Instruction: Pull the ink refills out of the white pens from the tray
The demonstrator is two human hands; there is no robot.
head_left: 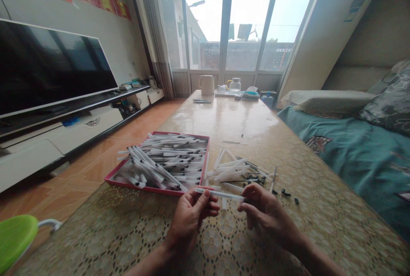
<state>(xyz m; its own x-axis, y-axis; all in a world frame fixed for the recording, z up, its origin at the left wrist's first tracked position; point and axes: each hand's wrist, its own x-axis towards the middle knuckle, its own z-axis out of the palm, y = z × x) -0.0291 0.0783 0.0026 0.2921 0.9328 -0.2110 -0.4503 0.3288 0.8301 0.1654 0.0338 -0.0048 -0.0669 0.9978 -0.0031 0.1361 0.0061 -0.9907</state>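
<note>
My left hand (196,207) grips a translucent white pen (222,194) between thumb and fingers, level above the table. At the pen's right end, my right hand (263,207) closes its thumb and fingertips around the tip; whether a small black part is between them is hard to see. Beyond my left hand lies a red-rimmed box (205,162) heaped with white pens (169,156) that have black ends. Just past my right hand is a loose pile of clear pen barrels (229,169), thin dark refills (253,165) and small black caps (261,179).
A long table with a patterned cover (211,237) runs toward the window. Its far end bears a pitcher (206,84), a glass jug (235,86) and a tissue pack (251,93). A green stool (17,239) stands at left, a teal-covered sofa (349,152) at right.
</note>
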